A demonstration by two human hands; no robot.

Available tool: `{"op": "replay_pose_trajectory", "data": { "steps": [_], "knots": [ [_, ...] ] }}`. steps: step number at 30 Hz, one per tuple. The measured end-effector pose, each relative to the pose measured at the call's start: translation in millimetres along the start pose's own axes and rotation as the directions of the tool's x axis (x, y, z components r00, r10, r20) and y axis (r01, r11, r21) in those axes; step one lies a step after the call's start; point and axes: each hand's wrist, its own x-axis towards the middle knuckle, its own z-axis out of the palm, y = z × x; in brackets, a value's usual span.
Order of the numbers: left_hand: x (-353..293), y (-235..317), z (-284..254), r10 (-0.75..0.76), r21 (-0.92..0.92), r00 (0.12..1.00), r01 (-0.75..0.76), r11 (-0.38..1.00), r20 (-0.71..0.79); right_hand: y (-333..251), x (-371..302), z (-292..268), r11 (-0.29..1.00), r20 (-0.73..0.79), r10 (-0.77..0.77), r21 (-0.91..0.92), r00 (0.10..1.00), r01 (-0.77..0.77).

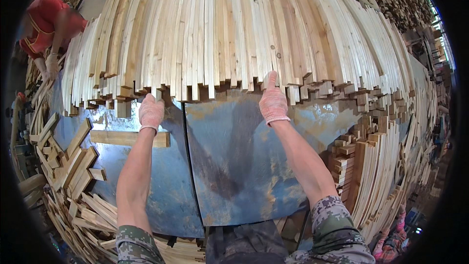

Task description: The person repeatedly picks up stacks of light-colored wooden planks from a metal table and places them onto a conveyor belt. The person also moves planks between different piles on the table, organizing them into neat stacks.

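A wide layer of pale wooden strips [210, 44] lies side by side on the blue metal table, near ends uneven. My left hand [151, 112], in a pinkish knit glove, is closed around the near end of a strip left of the middle. In a matching glove, my right hand [273, 103] grips the near edge right of the middle. Its thumb lies along the top of a strip; its other fingers are mostly hidden. Below my left hand, a single short wooden piece [127, 138] rests crosswise on the table.
The blue table [234, 151] has a dark seam down it. Short offcuts [78, 164] lie in a heap at the left. More strips [373, 171] are stacked at the right. A person in red [51, 24] bends over wood at the far left; another person [391, 242] is at the lower right.
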Motion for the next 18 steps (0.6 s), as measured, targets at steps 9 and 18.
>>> {"op": "replay_pose_trajectory", "data": {
  "steps": [9, 18],
  "knots": [
    [-44, -18, -2, -0.01, -0.092, 1.0, 0.012, 0.996, 0.018, 15, -42, 5, 0.991, -0.017, -0.002, 0.137, 1.0, 0.005],
    [-217, -100, 16, -0.081, -0.059, 0.99, 0.088, 0.994, 0.113, 58, -236, 51, 0.966, 0.036, 0.013, 0.257, 0.999, -0.022]
  ]
}}
